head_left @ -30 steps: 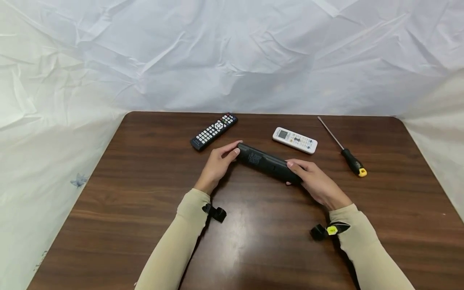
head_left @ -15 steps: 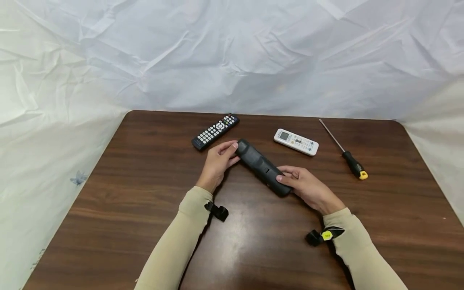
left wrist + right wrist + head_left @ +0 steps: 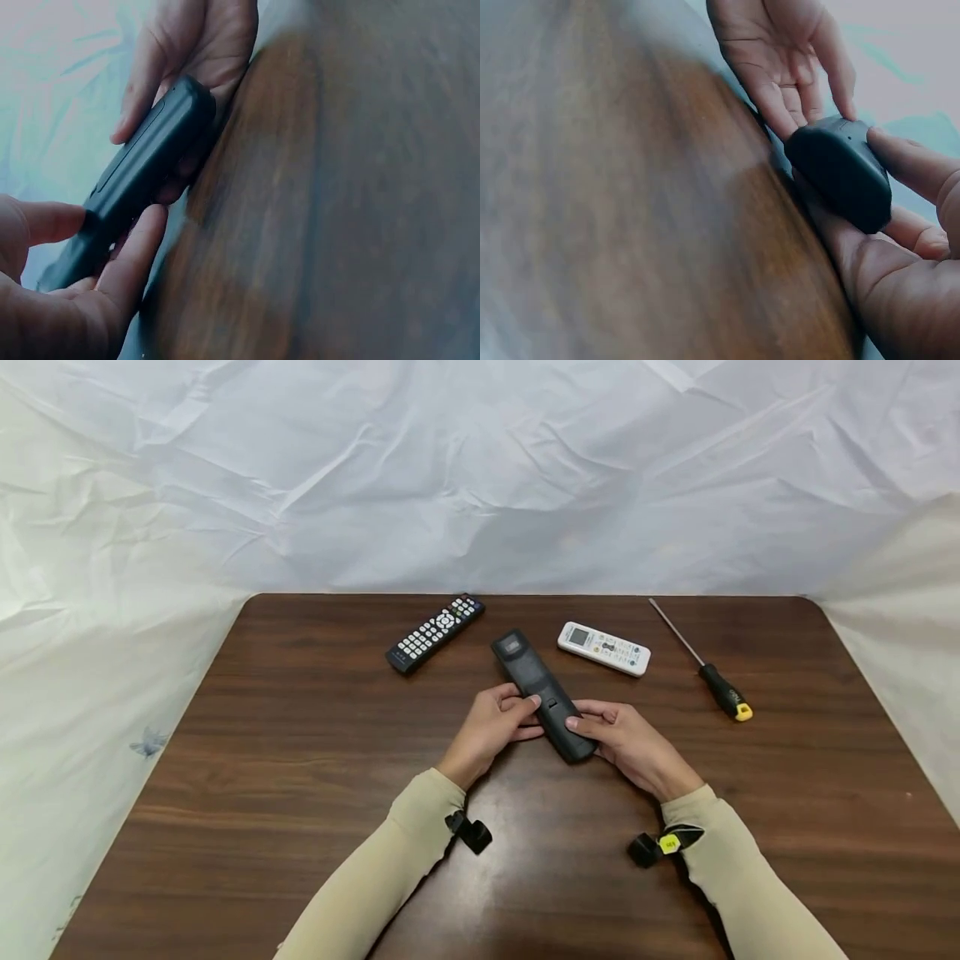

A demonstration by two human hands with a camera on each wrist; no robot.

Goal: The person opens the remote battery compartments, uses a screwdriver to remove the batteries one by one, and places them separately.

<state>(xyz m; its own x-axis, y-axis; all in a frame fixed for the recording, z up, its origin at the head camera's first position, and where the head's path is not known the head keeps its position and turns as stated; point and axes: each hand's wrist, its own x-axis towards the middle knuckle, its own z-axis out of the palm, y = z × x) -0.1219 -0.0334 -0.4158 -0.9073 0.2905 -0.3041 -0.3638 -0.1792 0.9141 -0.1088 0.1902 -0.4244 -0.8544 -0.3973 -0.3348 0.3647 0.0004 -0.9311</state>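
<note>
A black remote control lies back side up between both hands, with a small latch showing on its lower half. My left hand grips its left side near the middle, thumb on top and fingers beneath. On the other side, my right hand holds the near end, its thumb pressing on the back. Both hands also show around the remote in the left wrist view, where its underside is partly hidden by fingers. From the right wrist, the rounded near end of the remote faces the camera.
A black remote with white buttons lies at the back left of the brown table. Farther right are a white remote and a screwdriver with a black and yellow handle. White sheeting hangs behind.
The held remote has turned from nearly sideways to pointing away, back face up. My left hand has slid from its far end to the middle; the right hand has moved slightly left.
</note>
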